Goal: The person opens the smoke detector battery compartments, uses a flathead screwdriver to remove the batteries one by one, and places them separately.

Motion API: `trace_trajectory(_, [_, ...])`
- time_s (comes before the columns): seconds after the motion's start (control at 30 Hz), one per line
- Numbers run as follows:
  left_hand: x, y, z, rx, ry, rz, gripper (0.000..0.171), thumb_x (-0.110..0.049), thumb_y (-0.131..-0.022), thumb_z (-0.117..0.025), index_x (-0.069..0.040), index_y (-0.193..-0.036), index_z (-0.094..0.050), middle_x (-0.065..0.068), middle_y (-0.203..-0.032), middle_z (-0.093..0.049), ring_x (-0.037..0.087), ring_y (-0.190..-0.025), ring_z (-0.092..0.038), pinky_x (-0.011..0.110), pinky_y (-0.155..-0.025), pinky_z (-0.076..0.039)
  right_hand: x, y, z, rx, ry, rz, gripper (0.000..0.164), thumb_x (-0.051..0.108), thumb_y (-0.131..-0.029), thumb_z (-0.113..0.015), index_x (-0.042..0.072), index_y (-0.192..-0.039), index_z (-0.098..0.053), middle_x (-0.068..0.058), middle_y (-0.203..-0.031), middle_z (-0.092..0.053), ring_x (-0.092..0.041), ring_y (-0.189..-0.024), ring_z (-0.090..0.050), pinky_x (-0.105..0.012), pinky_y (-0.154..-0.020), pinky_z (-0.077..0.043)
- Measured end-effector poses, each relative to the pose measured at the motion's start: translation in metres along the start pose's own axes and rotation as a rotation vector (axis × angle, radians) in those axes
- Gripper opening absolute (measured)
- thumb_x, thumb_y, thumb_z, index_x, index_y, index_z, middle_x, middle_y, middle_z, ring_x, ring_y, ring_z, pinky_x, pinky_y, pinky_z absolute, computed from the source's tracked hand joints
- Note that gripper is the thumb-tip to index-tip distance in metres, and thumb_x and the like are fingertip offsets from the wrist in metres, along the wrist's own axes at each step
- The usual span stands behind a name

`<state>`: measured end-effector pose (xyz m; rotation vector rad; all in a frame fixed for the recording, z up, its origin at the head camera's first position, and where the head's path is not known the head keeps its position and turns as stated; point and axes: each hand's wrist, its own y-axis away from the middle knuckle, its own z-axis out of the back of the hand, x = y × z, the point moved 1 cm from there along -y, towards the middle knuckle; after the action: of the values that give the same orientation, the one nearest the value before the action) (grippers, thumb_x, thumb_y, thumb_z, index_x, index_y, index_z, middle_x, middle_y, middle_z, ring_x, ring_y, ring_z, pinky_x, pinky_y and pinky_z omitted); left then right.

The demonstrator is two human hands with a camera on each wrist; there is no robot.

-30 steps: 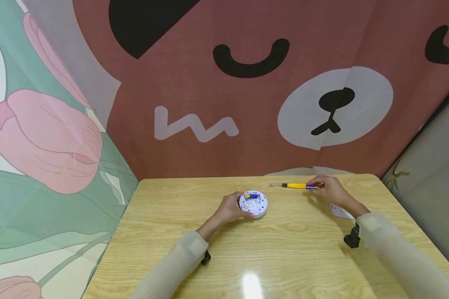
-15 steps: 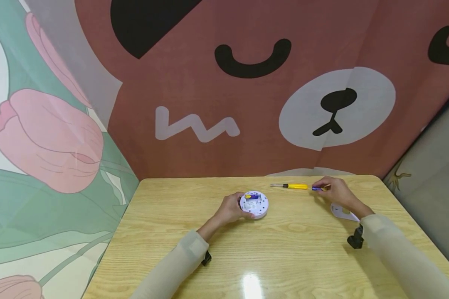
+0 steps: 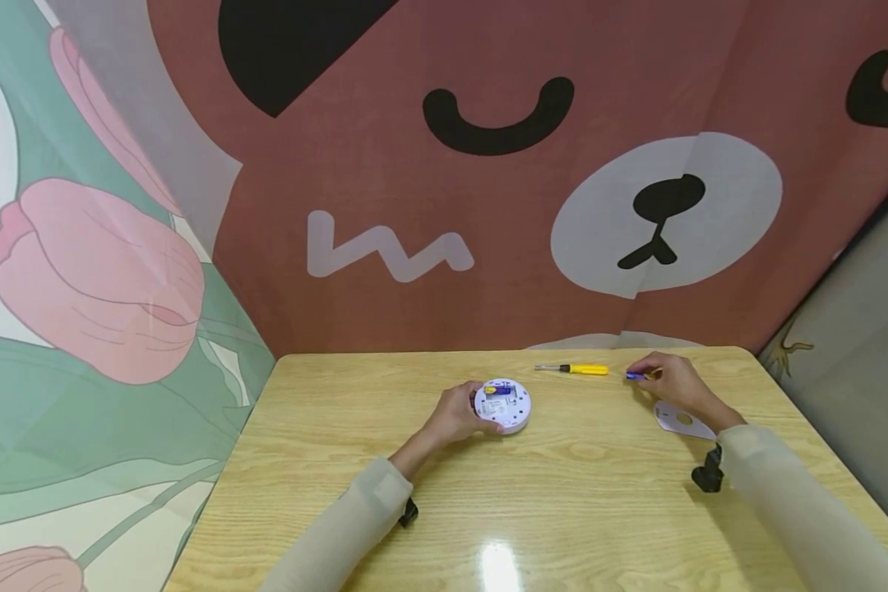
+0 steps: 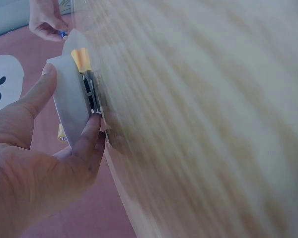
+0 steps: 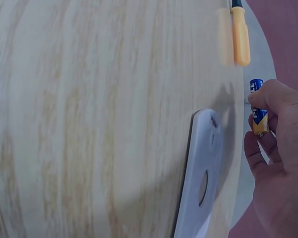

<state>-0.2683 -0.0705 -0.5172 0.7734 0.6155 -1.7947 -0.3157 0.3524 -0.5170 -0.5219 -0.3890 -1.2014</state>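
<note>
My left hand grips the rim of a round white battery-powered device, fingers on one side and thumb on the other. Its underside faces up, and a yellow-and-purple battery lies in the uncovered compartment. In the left wrist view the device appears edge-on, its printed face turned away. Over the right part of the table, my right hand pinches a blue-and-gold battery between thumb and fingers. Below that hand lies a flat white cover with a round hole.
A screwdriver with a yellow handle lies near the table's back edge, between the two hands. The wooden table ends at a wall hanging with a bear print.
My right hand has shifted a little to the right with its battery, opening a gap from the screwdriver handle. The left hand and the round device stay almost where they were.
</note>
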Motion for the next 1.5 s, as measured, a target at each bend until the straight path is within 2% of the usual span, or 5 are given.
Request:
trace_trajectory(0.17, [0.0, 0.001, 0.0, -0.002, 0.008, -0.001, 0.085, -0.026, -0.071, -0.102, 0.002, -0.141, -0.062, 0.015, -0.133, -0.071, 0.031, -0.124, -0.065, 0.045, -0.109, -0.051, -0.003, 0.001, -0.002, 0.001, 0.026, -0.018, 0.021, 0.002, -0.094, -0.078, 0.0, -0.114, -0.079, -0.017, -0.109, -0.075, -0.034, -0.097, -0.07, -0.051, -0.084, -0.061])
trace_trajectory(0.27, [0.0, 0.001, 0.0, -0.002, 0.009, -0.001, 0.085, -0.025, -0.07, -0.102, 0.002, -0.141, -0.062, 0.015, -0.133, -0.071, 0.031, -0.125, -0.065, 0.045, -0.109, -0.051, -0.006, 0.002, -0.003, -0.001, 0.036, -0.023, 0.02, 0.002, -0.094, -0.078, 0.0, -0.114, -0.079, -0.018, -0.109, -0.075, -0.035, -0.098, -0.07, -0.055, -0.085, -0.06])
trace_trajectory(0.73, [0.003, -0.001, -0.004, 0.004, -0.028, 0.025, 0.086, -0.028, -0.071, -0.102, 0.0, -0.142, -0.062, 0.014, -0.135, -0.07, 0.03, -0.127, -0.064, 0.044, -0.111, -0.05, -0.013, 0.006, -0.007, 0.01, 0.031, -0.017, 0.019, -0.001, -0.095, -0.076, 0.001, -0.113, -0.08, -0.019, -0.109, -0.074, -0.035, -0.096, -0.07, -0.047, -0.078, -0.061])
trace_trajectory(1.0, [0.003, -0.001, -0.004, 0.006, -0.013, 0.018, 0.085, -0.026, -0.071, -0.102, 0.0, -0.141, -0.062, 0.013, -0.131, -0.072, 0.026, -0.119, -0.067, 0.04, -0.104, -0.054, -0.012, 0.006, -0.008, 0.028, 0.009, -0.039, 0.02, 0.002, -0.096, -0.076, 0.002, -0.115, -0.079, -0.019, -0.112, -0.073, -0.035, -0.098, -0.07, -0.052, -0.082, -0.061])
trace_trajectory(1.5, [0.003, -0.002, -0.003, -0.004, -0.004, 0.02, 0.085, -0.026, -0.07, -0.102, -0.001, -0.141, -0.063, 0.014, -0.131, -0.072, 0.027, -0.121, -0.066, 0.042, -0.106, -0.053, -0.01, 0.004, -0.006, 0.065, -0.024, -0.067, 0.024, 0.007, -0.097, -0.077, 0.001, -0.12, -0.076, -0.02, -0.118, -0.071, -0.034, -0.101, -0.069, -0.047, -0.083, -0.06])
